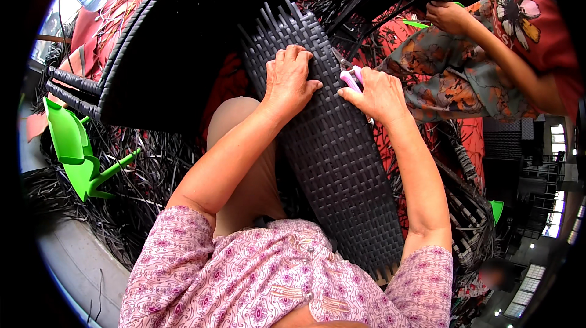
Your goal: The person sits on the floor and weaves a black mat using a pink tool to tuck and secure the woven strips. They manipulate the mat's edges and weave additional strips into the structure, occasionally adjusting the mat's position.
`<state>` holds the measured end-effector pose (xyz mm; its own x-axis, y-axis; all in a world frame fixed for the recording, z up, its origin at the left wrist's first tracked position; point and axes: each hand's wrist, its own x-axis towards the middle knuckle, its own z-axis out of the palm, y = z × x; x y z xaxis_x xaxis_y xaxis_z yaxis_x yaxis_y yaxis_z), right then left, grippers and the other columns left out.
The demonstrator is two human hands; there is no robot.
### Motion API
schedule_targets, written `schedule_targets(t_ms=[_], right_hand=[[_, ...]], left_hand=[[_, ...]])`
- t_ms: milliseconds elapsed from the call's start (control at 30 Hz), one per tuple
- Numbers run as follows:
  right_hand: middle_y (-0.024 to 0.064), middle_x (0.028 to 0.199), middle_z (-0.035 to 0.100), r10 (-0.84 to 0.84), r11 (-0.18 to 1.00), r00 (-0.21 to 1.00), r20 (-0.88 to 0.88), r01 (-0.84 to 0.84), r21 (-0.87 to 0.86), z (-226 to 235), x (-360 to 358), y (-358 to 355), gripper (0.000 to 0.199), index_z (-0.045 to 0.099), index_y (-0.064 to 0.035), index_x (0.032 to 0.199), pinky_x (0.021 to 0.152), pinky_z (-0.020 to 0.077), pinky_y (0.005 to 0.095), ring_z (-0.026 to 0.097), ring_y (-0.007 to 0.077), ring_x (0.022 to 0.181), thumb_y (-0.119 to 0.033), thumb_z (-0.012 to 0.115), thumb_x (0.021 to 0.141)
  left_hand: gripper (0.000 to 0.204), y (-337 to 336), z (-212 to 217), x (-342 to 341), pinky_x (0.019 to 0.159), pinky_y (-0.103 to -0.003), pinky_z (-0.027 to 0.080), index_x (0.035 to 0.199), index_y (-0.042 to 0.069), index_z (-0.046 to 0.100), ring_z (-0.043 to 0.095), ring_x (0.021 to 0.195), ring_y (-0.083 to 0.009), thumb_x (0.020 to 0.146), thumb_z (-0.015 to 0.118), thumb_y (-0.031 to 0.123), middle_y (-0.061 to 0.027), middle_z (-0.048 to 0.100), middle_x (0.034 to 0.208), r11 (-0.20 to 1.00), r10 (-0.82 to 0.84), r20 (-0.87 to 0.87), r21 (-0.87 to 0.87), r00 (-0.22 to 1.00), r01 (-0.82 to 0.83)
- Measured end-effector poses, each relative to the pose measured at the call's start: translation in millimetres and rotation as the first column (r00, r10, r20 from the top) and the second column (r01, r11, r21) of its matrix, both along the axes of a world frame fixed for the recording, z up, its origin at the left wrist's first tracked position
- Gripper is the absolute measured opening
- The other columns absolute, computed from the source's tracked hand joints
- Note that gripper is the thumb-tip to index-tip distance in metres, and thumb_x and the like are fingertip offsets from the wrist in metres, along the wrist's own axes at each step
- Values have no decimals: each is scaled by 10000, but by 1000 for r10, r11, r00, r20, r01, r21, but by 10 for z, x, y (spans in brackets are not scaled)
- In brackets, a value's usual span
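A long black woven panel (342,145) lies slantwise before me, with loose strip ends sticking out at its far end and short ones at its near end. My left hand (290,80) rests on its upper part, palm down, thumb and fingers apart, holding nothing. In my right hand (378,93) is a pair of scissors (350,77) with pink handles. Their blades point up and to the left, along the panel's right edge near its far end. The fingers of my right hand curl round the handles; some of them are hidden.
A co-worker (537,41) in a red top sits at the right, hands on black strips. Large black wicker furniture (113,53) stands at the upper left. A green plastic dustpan (67,135) lies on heaped black strips (159,175) at the left. Red sheeting (470,151) shows beyond the panel.
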<state>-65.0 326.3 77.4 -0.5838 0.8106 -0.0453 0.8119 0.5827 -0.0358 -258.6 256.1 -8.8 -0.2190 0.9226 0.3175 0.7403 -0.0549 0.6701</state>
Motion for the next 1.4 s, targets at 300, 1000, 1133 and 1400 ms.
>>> schedule_targets(t_ms=[300, 1000, 1133, 1400], right_hand=[[210, 922, 743, -19, 999, 997, 69, 16, 47, -47, 44, -26, 543, 703, -44, 1024, 819, 577, 502, 741, 381, 886, -532, 767, 796], [232, 861, 740, 13, 1000, 1000, -23, -13, 10, 9, 8, -33, 553, 700, 2, 957, 808, 575, 498, 738, 403, 841, -505, 815, 771], [237, 862, 740, 7, 1000, 1000, -19, -7, 8, -2, -35, -24, 553, 697, 4, 972, 805, 576, 502, 738, 406, 840, -503, 804, 778], [236, 834, 736, -3, 999, 999, -32, 4, 36, -14, -46, -67, 525, 690, 3, 948, 788, 582, 504, 739, 406, 826, -486, 795, 789]], left_hand=[[611, 33, -25, 10, 992, -463, 449, 1240, 87, 617, 532, 1250, -322, 717, 884, 253, -83, 566, 1334, 999, -17, 1, 32, 1000, 17], [626, 23, -14, 23, 1015, -447, 445, 1264, 69, 627, 529, 1253, -307, 723, 883, 254, -73, 565, 1332, 999, 18, -37, -31, 999, -19], [627, 17, -8, 28, 1011, -446, 448, 1268, 69, 625, 530, 1253, -310, 727, 883, 252, -77, 564, 1336, 999, 19, -42, -27, 999, -20], [630, 14, -28, 15, 998, -446, 452, 1264, 69, 618, 534, 1245, -313, 727, 886, 259, -79, 565, 1336, 1000, 17, -31, -12, 999, -17]])
